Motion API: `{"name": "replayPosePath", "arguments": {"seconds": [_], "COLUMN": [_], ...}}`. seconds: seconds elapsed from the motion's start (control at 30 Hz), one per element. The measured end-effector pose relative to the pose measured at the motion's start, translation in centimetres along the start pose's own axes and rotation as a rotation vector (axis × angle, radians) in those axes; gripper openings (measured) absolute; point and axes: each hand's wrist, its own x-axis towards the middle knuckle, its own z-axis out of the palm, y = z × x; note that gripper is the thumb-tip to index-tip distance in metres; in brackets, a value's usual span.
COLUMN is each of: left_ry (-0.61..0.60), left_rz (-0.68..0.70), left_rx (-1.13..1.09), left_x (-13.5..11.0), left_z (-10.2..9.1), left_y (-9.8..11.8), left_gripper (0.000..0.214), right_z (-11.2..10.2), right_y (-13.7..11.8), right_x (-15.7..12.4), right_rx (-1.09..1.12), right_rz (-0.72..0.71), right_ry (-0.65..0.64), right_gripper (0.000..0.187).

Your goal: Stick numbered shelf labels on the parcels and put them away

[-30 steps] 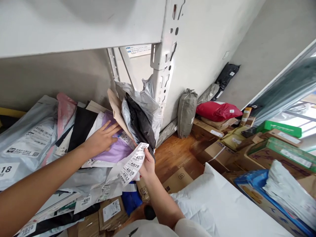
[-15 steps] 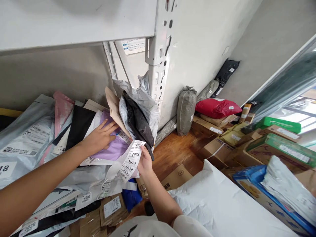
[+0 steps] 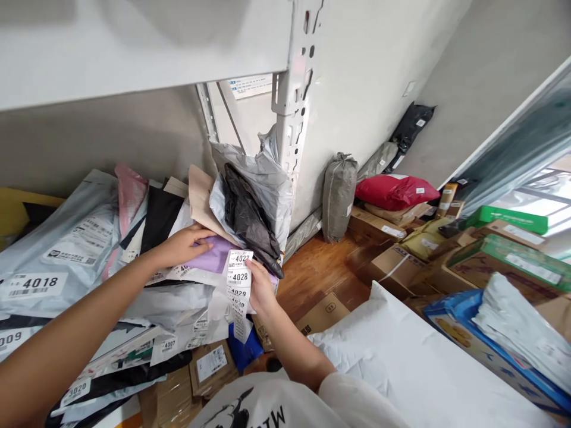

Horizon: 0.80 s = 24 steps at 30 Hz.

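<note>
A white shelf spans the upper left of the frame, cut off by the top and left edges. At lower right lies a large white parcel, its end cropped by the bottom edge. Beyond it, a blue box is partly covered by a crumpled white bag. At left, a pale grey parcel labelled 4018 is partly hidden by the left forearm. Left of centre, a purple parcel sits among upright packets, its upper part behind a beige packet and its right side behind the labels.

The left hand lies at the purple parcel, fingers bent and thumb near them; whether its grip has hold of anything, I cannot tell. Near the centre, the right hand has its grip closed on a label strip, thumb over the edge at 4027, the other fingers mostly hidden behind. 4028 reads clearly below; the lowest numbers are too foreshortened to make out.
</note>
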Motion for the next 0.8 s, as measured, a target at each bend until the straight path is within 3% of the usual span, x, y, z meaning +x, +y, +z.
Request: {"name": "replayPosePath", "arguments": {"seconds": [0.13,0.27,0.4,0.5,0.63,0.8], "left_ry": [-0.159,-0.187,-0.195,-0.127,0.029,0.201], "left_rz": [-0.045,-0.047,-0.018,-0.031,-0.047,0.009], "left_rx": [-0.167,-0.281,-0.338,-0.342,-0.306,-0.206], "left_x": [0.0,0.0,-0.3,-0.5,-1.1,-2.0], "left_z": [-0.9,-1.0,-0.7,-0.2,1.1,2.7], "left_y": [0.0,-0.6,-1.9,-2.4,-2.4,-2.1], "left_gripper": [0.05,0.05,0.053,0.049,0.037,0.029], "right_z": [1.9,4.4,5.8,5.7,5.4,5.3], "right_y": [1.1,2.9,5.4,6.6,6.8,6.4], "right_x": [-0.7,0.0,1.5,2.1,1.8,0.8], "right_rx": [-0.081,-0.187,-0.315,-0.393,-0.299,-0.199], "right_rz": [0.004,-0.009,-0.109,-0.167,-0.072,-0.048], "right_ry": [-0.06,-0.16,-0.072,0.007,-0.036,0.045], "right_gripper": [0.027,0.032,0.042,0.046,0.044,0.042]}}
